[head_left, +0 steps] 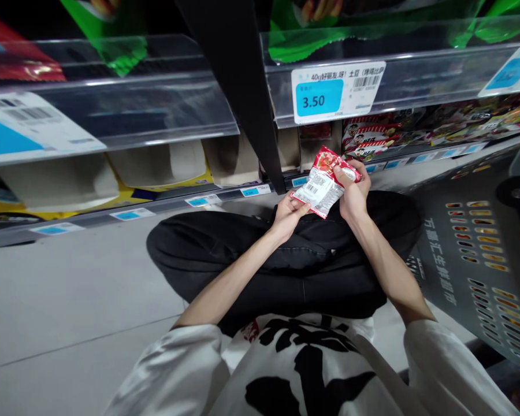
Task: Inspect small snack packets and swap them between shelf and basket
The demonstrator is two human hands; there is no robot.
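Both of my hands hold a small red and white snack packet (324, 184) in front of the lower shelves, its barcode side facing me. My left hand (288, 215) pinches its lower left corner. My right hand (353, 192) is wrapped round its right side, thumb on top. I am crouched, with my knees in black trousers under my arms.
Clear-fronted shelves (112, 110) with green and red snack bags and a 3.50 price tag (335, 91) hang above. A lower shelf holds red packets (372, 141) and brown cartons (156, 164). A grey perforated basket (472, 248) stands at my right. Grey floor lies at left.
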